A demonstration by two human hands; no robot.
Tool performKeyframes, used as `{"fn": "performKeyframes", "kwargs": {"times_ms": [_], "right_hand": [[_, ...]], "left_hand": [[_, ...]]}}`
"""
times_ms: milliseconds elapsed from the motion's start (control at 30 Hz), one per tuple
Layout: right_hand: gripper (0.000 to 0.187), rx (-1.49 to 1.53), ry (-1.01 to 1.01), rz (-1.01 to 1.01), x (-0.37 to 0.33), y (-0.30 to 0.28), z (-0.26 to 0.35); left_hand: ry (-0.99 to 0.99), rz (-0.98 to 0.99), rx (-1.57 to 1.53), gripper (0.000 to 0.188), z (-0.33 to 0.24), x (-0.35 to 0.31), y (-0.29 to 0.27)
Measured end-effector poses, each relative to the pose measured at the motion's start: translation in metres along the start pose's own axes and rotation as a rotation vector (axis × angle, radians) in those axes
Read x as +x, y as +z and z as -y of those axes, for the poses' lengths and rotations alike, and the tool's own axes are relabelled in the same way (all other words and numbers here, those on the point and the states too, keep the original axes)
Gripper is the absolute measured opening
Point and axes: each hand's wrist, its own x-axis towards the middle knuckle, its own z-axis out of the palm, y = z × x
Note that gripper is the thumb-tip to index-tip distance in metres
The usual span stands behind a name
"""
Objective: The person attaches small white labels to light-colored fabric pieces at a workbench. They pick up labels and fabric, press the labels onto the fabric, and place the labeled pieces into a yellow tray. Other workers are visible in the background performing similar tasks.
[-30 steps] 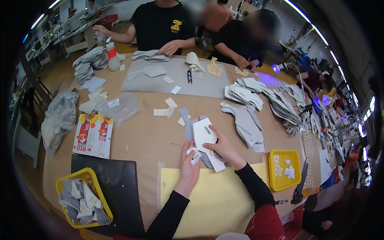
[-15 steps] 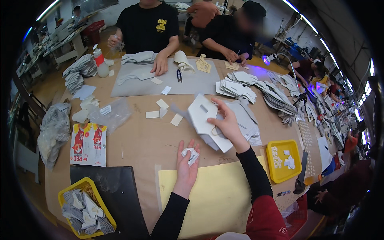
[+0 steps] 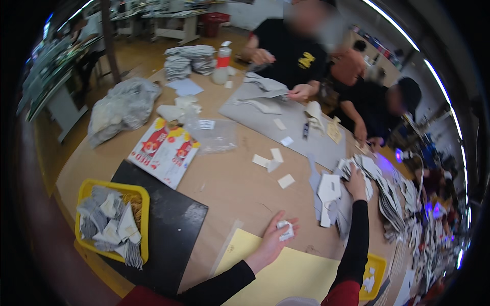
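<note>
My left hand [image 3: 271, 244] is palm up above the near edge of the table, its fingers curled around a small stack of white printed labels [image 3: 285, 231]. My right hand [image 3: 356, 184] reaches out over a pile of grey-and-white cut fabric pieces [image 3: 368, 171], fingers stretched and touching the pile. No piece shows lifted in it. Just left of that hand lies a white flat piece with a slot [image 3: 328, 188], on top of grey sheets. A yellow sheet [image 3: 286, 273] lies under my forearms.
At the left, a yellow tray [image 3: 145, 224] of fabric pieces stands on a black board [image 3: 168, 214]. Loose cream cards [image 3: 286, 181] lie mid-table. Beyond are a plastic bag [image 3: 122, 109] and a spray bottle [image 3: 221, 66]. Two people work across the table; another yellow tray [image 3: 376, 265] is at lower right.
My right hand has let go of the white slotted piece, which now lies on the table, and moved right to the fabric pile. The left hand keeps the labels. The view has turned.
</note>
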Motion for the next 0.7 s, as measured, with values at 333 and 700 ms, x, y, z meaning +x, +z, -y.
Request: {"fn": "performKeyframes", "kwargs": {"times_ms": [333,700], "right_hand": [[0.084,0.047,-0.142,-0.185,-0.005,-0.009,0.005],[0.053,0.568,0.121,-0.198,0.003,-0.047,-0.095]], "left_hand": [[-0.020,0.047,-0.025,0.059,0.003,-0.002,-0.005],[-0.001,-0.001,0.018,0.054,-0.001,-0.001,0.000]]}}
